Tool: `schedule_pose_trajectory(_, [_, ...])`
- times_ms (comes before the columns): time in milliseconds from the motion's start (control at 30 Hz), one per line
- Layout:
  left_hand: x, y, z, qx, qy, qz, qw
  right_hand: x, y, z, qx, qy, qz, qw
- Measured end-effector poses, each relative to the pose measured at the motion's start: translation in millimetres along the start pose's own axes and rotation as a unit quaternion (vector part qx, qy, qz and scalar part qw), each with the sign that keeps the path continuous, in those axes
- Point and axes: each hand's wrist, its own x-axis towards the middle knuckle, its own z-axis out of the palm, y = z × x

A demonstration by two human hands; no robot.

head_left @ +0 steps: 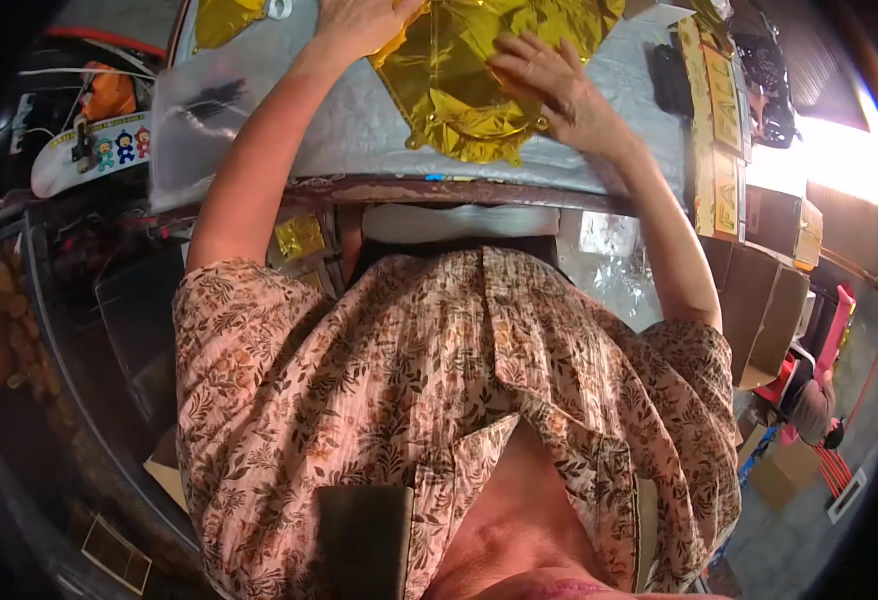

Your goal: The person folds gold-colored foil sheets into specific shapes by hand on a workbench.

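A shiny gold foil balloon (479,60), flat and creased, lies on the plastic-covered table (339,130). Its near end is folded up, with small tabs at the corners. My right hand (549,85) rests over the foil's right side, fingers spread and holding nothing. At the foil's upper left edge is my left hand (364,22); the top of the view cuts off most of its fingers, so I cannot make out its grip. Another piece of gold foil (224,22) lies farther left, beside a small white ring (279,8).
Clear plastic sheeting (199,140) covers the table's left end. A dark object (671,80) and yellow lettered boxes (724,130) line the right side. Cardboard boxes (759,300) stand beyond. A decorated white board (99,155) is at left. Another person (814,405) is at far right.
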Motion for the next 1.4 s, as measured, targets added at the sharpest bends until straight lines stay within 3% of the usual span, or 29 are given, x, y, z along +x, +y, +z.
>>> schedule_pose_trajectory(200, [1.3,1.3,11.6,-0.015,0.059,-0.010,0.998,-6.3,-11.1,-32.6,0.091,-0.026,0.043,0.995])
schedule_pose_trajectory(267, [6.3,15.4,-10.9,0.024,-0.190,-0.106,0.976,-5.0,-23.2,-28.2,0.135,-0.017,0.054,0.989])
schedule_pose_trajectory(300, [-2.2,16.4,-13.7,0.024,-0.189,-0.107,0.976,0.2,-36.3,-13.9,0.073,0.000,0.084,0.994])
schedule_pose_trajectory(333, [-12.1,16.0,-17.6,0.069,-0.125,-0.011,0.990,3.2,-44.9,-2.2,0.010,0.022,0.109,0.994])
schedule_pose_trajectory(367, [-14.4,10.7,-19.8,0.119,-0.053,0.084,0.988,2.5,-46.3,5.4,-0.092,-0.036,0.086,0.991])
schedule_pose_trajectory(400, [4.0,-5.5,22.3,0.061,0.056,-0.002,0.997,1.7,-46.5,17.2,-0.091,-0.028,0.094,0.991])
schedule_pose_trajectory(500, [-6.0,-21.1,31.9,-0.068,0.218,0.032,0.973,4.5,-63.0,23.1,-0.091,-0.012,0.111,0.990])
schedule_pose_trajectory(533, [-4.5,-30.6,26.8,-0.062,0.225,0.032,0.972,4.9,-64.3,21.1,-0.088,-0.021,0.123,0.988])
schedule_pose_trajectory(600, [-6.2,-51.0,17.0,0.144,0.268,0.151,0.941,5.1,-66.7,18.8,-0.088,-0.034,0.140,0.986])
schedule_pose_trajectory(633, [-5.6,-58.6,13.5,0.146,0.271,0.153,0.939,5.7,-66.3,19.7,-0.089,-0.030,0.140,0.986])
schedule_pose_trajectory(733, [-8.6,-76.4,7.2,0.019,0.248,-0.059,0.967,3.6,-66.0,22.0,-0.109,-0.024,0.131,0.985])
schedule_pose_trajectory(767, [-12.2,-81.2,6.6,0.026,0.249,-0.090,0.964,3.6,-66.2,22.1,-0.112,-0.023,0.130,0.985])
schedule_pose_trajectory(1000, [-1.1,-103.8,16.4,0.014,0.312,-0.067,0.948,3.6,-67.3,23.4,-0.119,-0.025,0.134,0.983])
schedule_pose_trajectory(1067, [-1.2,-99.3,5.5,0.007,0.256,-0.104,0.961,4.0,-67.0,23.1,-0.118,-0.026,0.134,0.984])
schedule_pose_trajectory(1167, [-3.8,-99.5,1.6,0.081,0.258,-0.168,0.948,4.7,-67.9,22.3,-0.114,-0.028,0.137,0.984])
schedule_pose_trajectory(1300, [-12.5,-99.4,2.2,0.097,0.269,-0.170,0.943,4.5,-68.1,22.3,-0.113,-0.027,0.135,0.984])
schedule_pose_trajectory(1400, [-18.5,-89.1,-8.1,0.083,0.340,-0.140,0.926,3.9,-68.0,22.9,-0.116,-0.026,0.136,0.983])
